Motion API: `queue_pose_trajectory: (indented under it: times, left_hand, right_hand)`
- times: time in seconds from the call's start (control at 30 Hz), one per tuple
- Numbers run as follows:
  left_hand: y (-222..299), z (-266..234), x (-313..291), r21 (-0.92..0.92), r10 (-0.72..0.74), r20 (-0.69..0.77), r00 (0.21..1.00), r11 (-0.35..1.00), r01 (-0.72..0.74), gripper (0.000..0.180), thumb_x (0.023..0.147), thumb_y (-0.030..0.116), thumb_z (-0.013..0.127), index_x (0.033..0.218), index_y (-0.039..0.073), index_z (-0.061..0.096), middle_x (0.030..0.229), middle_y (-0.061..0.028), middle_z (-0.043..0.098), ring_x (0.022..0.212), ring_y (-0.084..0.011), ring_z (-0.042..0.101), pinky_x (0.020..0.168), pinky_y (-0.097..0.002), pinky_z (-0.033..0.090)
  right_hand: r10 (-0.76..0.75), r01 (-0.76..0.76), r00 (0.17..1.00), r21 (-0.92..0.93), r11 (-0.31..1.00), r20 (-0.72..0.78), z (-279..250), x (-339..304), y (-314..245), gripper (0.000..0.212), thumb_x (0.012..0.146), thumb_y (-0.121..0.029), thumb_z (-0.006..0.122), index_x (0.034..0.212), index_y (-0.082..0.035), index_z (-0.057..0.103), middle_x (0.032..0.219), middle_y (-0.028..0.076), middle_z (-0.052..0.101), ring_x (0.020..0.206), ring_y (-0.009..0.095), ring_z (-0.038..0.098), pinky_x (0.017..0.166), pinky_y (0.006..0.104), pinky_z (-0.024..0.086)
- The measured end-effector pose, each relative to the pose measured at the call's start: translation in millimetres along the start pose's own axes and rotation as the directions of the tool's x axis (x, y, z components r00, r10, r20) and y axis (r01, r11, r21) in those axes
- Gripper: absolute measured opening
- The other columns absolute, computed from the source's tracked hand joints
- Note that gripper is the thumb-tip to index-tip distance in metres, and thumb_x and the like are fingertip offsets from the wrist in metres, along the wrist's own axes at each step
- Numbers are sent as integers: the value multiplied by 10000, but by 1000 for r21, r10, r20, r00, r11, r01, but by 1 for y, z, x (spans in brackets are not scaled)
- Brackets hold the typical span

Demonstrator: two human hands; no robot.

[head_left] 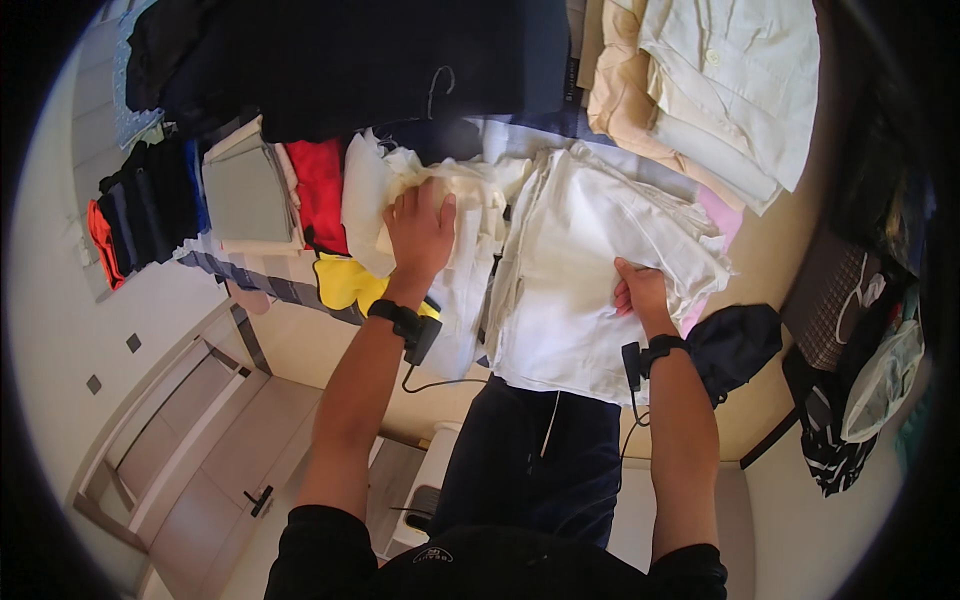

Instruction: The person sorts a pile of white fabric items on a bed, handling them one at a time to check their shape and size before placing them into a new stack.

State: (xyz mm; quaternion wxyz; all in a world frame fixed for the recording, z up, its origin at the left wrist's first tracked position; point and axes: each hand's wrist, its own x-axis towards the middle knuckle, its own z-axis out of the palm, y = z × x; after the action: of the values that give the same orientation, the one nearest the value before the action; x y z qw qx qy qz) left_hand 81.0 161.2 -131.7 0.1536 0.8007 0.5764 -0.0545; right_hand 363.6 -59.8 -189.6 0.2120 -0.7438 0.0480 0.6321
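Note:
My left hand (420, 232) lies with its fingers spread on a stack of cream and white folded clothes (465, 215). To the right of that stack is a wide white folded garment (570, 270), its near edge hanging at my waist. My right hand (643, 290) is on the right part of this garment, fingers curled and closed on the white fabric. Black bands with small devices and cables sit on both wrists. What kind of garment the white one is, I cannot make out.
Dark clothing (350, 70) with a hanger hook lies behind. Pale shirts (730, 90) are stacked far right. Red (318, 195), grey (250, 195) and yellow (350, 282) cloths lie left. A black cloth item (738, 345) is beside my right wrist; bags (825, 295) hang farther right.

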Motion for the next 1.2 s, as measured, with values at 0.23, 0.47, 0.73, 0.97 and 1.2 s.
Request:
queue_pose_trajectory:
  times: [0.23, 0.47, 0.73, 0.97, 1.2]
  left_hand:
    - [-39, -30, 20, 277, 114, -190, 975, 959, -58, 434, 860, 275, 576, 1239, 63, 559, 1228, -153, 546, 1202, -326, 457, 1029, -503, 309]
    - [-52, -37, -17, -217, -82, -48, 995, 974, 70, 388, 873, 169, 583, 1211, -17, 539, 1202, -224, 572, 1160, -380, 509, 1028, -472, 350]
    - [-21, -24, -117, -206, -48, -115, 992, 978, 23, 463, 825, 61, 609, 1268, -21, 503, 1358, -249, 450, 1245, -419, 423, 1043, -475, 341]
    - [20, 27, -184, -234, 43, 47, 998, 972, -31, 557, 856, 129, 601, 1379, 43, 428, 1484, -250, 286, 1343, -430, 306, 1087, -542, 256]
    - [39, 51, -187, -11, 12, 158, 987, 1000, -10, 468, 872, 105, 506, 1339, 85, 487, 1497, -234, 273, 1392, -400, 250, 1106, -605, 193]
  right_hand:
    - [-25, 25, 1000, -17, 1000, -12, 4, -2, -1, 544, 836, -425, 704, 563, 27, 572, 503, 147, 575, 347, 229, 533, 337, 329, 475]
    - [-86, 86, 996, -43, 995, -4, 3, 2, 4, 574, 828, -481, 696, 567, 14, 569, 489, 129, 559, 342, 215, 523, 334, 319, 462]
    - [-128, 127, 992, -53, 991, -20, 3, -3, 7, 558, 826, -494, 694, 575, -13, 566, 487, 114, 557, 344, 201, 515, 344, 311, 458]
    - [-137, 135, 990, -49, 990, -38, 2, -2, 6, 550, 825, -475, 704, 592, 5, 570, 508, 127, 567, 360, 211, 526, 348, 317, 456]
    - [-144, 144, 990, 21, 989, 9, 2, -4, 7, 536, 839, -464, 690, 583, -9, 569, 517, 118, 575, 371, 217, 541, 362, 334, 468]
